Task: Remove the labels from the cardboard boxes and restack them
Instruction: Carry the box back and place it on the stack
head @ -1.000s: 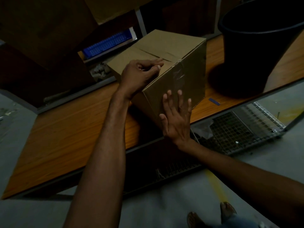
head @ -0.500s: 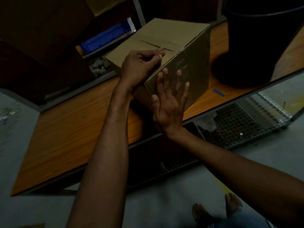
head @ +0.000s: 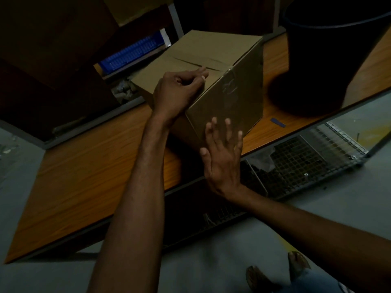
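Box (head: 211,51) sits on the table (head: 95,166), toward its far edge, one corner turned to the person. A glossy strip of tape (head: 229,85) runs off the top seam and down the right-hand face.

Left hand (head: 177,89) lies on the top near the front edge, fingers curled, thumb and forefinger tips together at the seam. It seems to pinch the tape's end, though the light is too dim to be sure. Right hand (head: 224,153) is spread, fingers straight, flat against the lower part of the same face, holding nothing.

Step in hand, by my reading: lifting the tape (the "label" here, presumably).
- Get a nail under the end first, then pull low and slow along the seam, so the cardboard skin does not tear away with it.
- Keep the right palm bracing the face; the box is likely light and would slide or tip toward the pull.
- Follow the strip over the edge and down the side in one piece.

Around:
- Black bucket (head: 330,60) stands near the box on the right. It limits any push that way.
- Small blue strip (head: 277,122) lies on the table between them.
- Blue tray (head: 131,52) sits behind the box.
- Wire rack (head: 306,161) lies below the table's near edge.
- No other boxes in view, so no stack to judge.
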Available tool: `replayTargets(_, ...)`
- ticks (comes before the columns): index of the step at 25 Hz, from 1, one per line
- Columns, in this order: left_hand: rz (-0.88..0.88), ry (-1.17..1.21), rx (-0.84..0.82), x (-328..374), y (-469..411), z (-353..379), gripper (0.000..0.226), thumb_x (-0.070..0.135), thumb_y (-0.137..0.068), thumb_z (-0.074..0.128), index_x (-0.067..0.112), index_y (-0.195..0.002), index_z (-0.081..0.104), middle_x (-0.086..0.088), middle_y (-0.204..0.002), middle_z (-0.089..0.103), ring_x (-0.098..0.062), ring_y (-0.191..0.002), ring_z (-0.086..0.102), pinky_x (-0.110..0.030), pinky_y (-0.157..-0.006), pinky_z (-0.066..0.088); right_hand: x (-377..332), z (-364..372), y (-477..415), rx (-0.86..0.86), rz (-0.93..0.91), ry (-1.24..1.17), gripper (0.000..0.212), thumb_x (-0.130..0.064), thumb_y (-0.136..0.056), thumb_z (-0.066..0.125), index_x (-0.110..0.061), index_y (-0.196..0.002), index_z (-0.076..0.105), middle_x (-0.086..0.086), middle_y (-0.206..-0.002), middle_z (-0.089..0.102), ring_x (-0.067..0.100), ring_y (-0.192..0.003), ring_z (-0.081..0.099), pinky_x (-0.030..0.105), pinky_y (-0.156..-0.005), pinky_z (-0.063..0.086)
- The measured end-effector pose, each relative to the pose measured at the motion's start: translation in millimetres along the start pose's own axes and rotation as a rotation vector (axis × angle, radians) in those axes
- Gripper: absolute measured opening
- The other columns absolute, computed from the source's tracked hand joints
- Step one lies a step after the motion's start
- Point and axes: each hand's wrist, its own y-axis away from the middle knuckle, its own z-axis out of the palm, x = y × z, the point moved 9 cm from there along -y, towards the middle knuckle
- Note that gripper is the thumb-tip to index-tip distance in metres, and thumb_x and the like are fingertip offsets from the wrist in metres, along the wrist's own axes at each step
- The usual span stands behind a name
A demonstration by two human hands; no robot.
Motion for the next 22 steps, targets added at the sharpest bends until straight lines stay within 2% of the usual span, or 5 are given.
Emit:
replayTargets(5,-0.006,-0.001,-0.021,-1,-2,5,0.025,0.038,-0.091,0.068,0.034,-0.113,0.077,0.022,-0.122,0.071,0.007,-0.116,0.063,-0.036,-0.104,0.053,-6,-17,-49,0.158,0.172,-0.079,0.060,-0.035,-0.109,0.026,-0.010,-0.164,0.024,0.007,-0.173,0.019,0.032,-0.161,0.004,0.065,-0.125,0.004)
replayTargets(9,-0.002,-0.004,-0.017,-3,-3,0,0.025,0.038,-0.092,0.067,0.035,-0.115,0.076,0.023,-0.124,0.069,0.007,-0.120,0.060,-0.036,-0.107,0.051,-20,2,-5,0.012,-0.134,0.011,0.060,-0.042,-0.110,0.023,-0.014,-0.163,0.023,0.008,-0.171,0.025,0.036,-0.160,0.010,0.071,-0.121,0.009)
replayTargets(14,-0.003,-0.025,-0.020,-1,-4,3,0.025,0.041,-0.092,0.067,0.037,-0.115,0.075,0.024,-0.122,0.070,0.008,-0.116,0.061,-0.035,-0.103,0.053,-5,-4,-35,0.093,0.117,-0.033,0.062,-0.039,-0.109,0.025,-0.013,-0.165,0.017,0.001,-0.174,0.008,0.029,-0.162,0.003,0.064,-0.126,0.004)
replayTargets(18,0.008,-0.036,-0.010,0,-1,1,0.025,0.042,-0.092,0.066,0.037,-0.115,0.075,0.024,-0.123,0.070,0.009,-0.117,0.061,-0.035,-0.104,0.053,-9,9,1,0.015,0.054,-0.043,0.065,-0.049,-0.110,0.016,-0.017,-0.166,0.013,-0.008,-0.174,-0.004,0.027,-0.162,0.001,0.065,-0.125,0.003)
replayTargets(22,-0.005,-0.023,-0.029,-1,-5,3,0.023,0.038,-0.094,0.068,0.036,-0.116,0.075,0.021,-0.124,0.070,0.006,-0.118,0.061,-0.037,-0.105,0.052,10,-4,-44,0.082,0.182,-0.033,0.068,-0.047,-0.108,0.020,-0.014,-0.166,0.012,0.000,-0.175,0.000,0.026,-0.162,-0.003,0.063,-0.126,0.001)
